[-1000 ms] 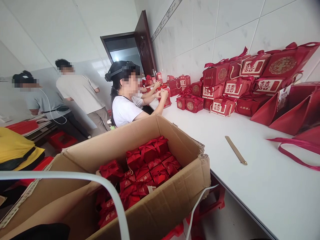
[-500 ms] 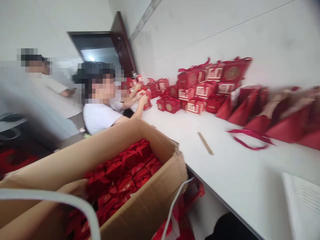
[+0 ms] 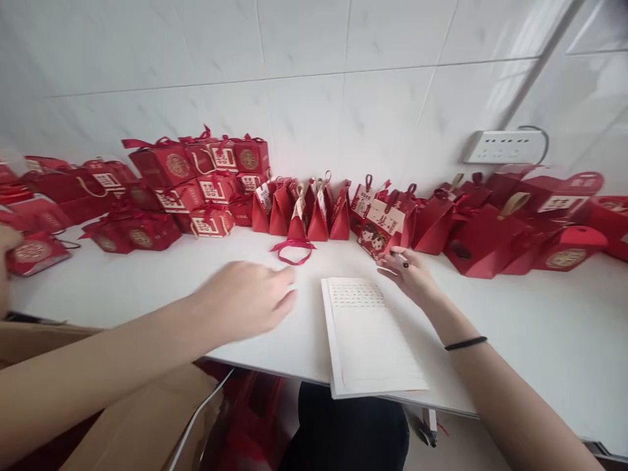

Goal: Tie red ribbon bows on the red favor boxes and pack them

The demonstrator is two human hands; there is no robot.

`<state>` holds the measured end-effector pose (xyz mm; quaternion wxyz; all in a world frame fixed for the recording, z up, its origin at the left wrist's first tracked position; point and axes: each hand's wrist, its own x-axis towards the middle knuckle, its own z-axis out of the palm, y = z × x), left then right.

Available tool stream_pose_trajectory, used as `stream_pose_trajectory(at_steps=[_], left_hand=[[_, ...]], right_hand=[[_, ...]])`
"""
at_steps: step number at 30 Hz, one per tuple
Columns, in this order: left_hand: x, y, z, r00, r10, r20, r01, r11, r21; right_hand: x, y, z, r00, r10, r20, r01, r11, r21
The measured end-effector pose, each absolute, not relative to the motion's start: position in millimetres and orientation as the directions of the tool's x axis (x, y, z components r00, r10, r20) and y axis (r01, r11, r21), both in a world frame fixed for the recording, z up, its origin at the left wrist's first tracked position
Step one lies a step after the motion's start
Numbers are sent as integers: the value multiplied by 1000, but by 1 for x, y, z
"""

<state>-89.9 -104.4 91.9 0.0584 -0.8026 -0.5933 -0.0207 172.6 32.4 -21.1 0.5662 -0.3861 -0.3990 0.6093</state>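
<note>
The notebook is laid flat on the desk, perhaps for easy reading, the right hand is spread beside the picture box, and the blurry left hand's grip can't be told.

Both forearms cross the near edge of the desk, left hand blurred and curled, right hand loosely extended.

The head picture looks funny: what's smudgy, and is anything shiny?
In the head view, the left hand is smeared, the right hand crisper; same view, the notebook has writing too soft to read, and glare streaks the wall tiles at upper right.
</note>
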Motion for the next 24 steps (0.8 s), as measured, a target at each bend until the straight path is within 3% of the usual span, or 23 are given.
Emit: stream_pose_trajectory(at_steps=[3, 5, 7, 10, 13, 20, 24], left_hand=[[-39, -37, 61, 379, 925, 12, 924, -379, 45], [-8, -1, 34, 404, 914, 38, 872, -398, 285], [13, 18, 8, 420, 903, 87, 810, -417, 414], [22, 23, -21, 434, 892, 126, 780, -442, 443], [9, 22, -32, 419, 902, 107, 778, -417, 470], [-28, 29, -24, 559, 814, -155, 754, -422, 504], [-30, 31, -19, 605, 768, -208, 727, -427, 538]], right_hand=[[169, 33, -25, -79, 997, -16, -363, -44, -931], [169, 34, -26, -53, 998, 26, -340, 6, -940], [169, 33, -26, -2, 996, 91, -307, 86, -948], [166, 28, -22, 72, 983, 168, -274, 181, -944], [158, 21, -19, 63, 986, 153, -273, 164, -948], [144, 2, -19, -155, 981, 114, -151, 91, -984], [142, -5, -18, -209, 970, 126, -131, 100, -986]])
